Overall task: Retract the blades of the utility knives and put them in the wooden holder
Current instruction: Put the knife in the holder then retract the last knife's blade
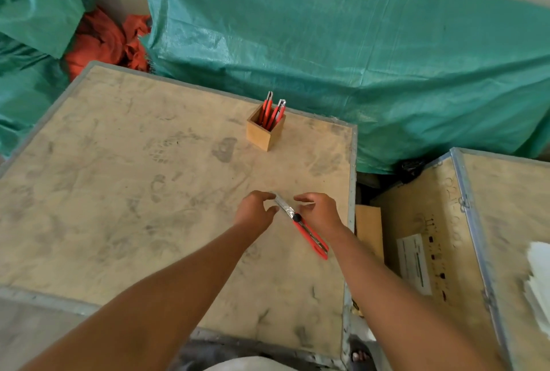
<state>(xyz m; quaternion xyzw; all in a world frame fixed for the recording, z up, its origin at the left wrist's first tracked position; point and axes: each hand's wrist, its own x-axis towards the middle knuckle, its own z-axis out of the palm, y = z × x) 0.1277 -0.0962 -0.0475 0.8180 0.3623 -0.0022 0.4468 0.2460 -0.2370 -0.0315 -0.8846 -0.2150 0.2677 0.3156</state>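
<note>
A red utility knife lies on the plywood crate top, its metal blade out and pointing up-left. My left hand hovers at the blade end with curled, parted fingers. My right hand sits just right of the knife, fingers spread, not gripping it. Farther back stands a square wooden holder with three red knives upright in it.
The crate's right edge runs close beside my right hand, with a gap and a second crate beyond. Green tarpaulin covers bulky shapes behind. Orange cloth lies at the back left.
</note>
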